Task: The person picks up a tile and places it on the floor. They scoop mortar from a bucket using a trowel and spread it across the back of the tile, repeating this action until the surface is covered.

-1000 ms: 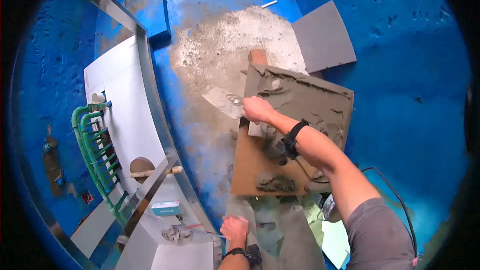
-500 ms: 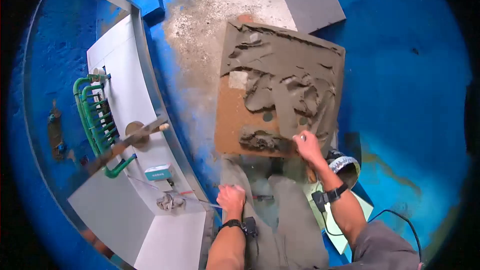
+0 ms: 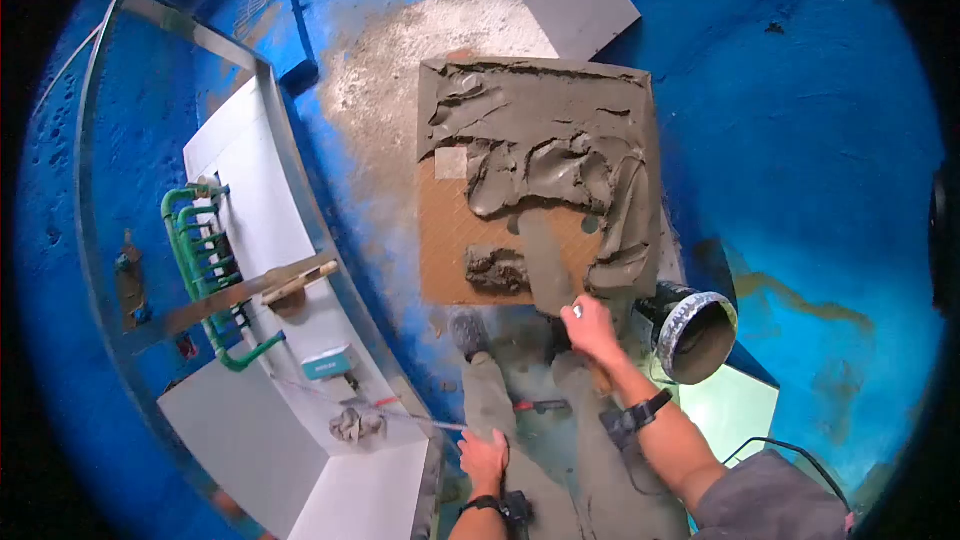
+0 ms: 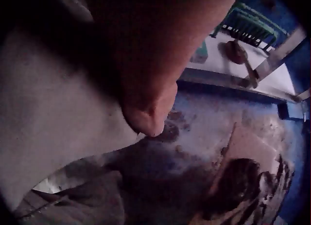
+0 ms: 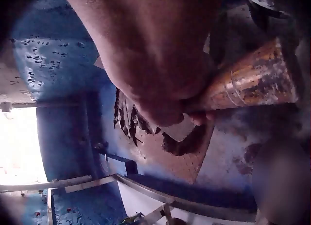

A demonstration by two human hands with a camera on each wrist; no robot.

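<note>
My right hand [image 3: 592, 328] grips a trowel, whose worn wooden handle [image 5: 252, 81] shows in the right wrist view. The flat blade [image 3: 548, 260] overlaps the bare part of a brown tile [image 3: 440, 240], just right of a loose lump of mortar [image 3: 495, 270]. Thick grey mortar [image 3: 540, 100] covers the tile's far half and right side, ridged along its near edge. A small pale square [image 3: 451, 162] shows at the left. My left hand [image 3: 484, 460] rests on the trousered left leg [image 4: 63, 108], with its fingers loosely bent.
A mortar-smeared bucket [image 3: 665, 325] stands tilted at the tile's near right corner. A grey panel [image 3: 582, 0] lies beyond the tile. To the left are a metal-edged white ledge [image 3: 255, 180], green pipes [image 3: 180, 240], a teal box [image 3: 327, 364] and a crumpled rag [image 3: 357, 426].
My right hand has come back from the tile's left side to its near edge, swinging the trowel blade over the bare part. The left hand stays on the leg, and the head view has shifted.
</note>
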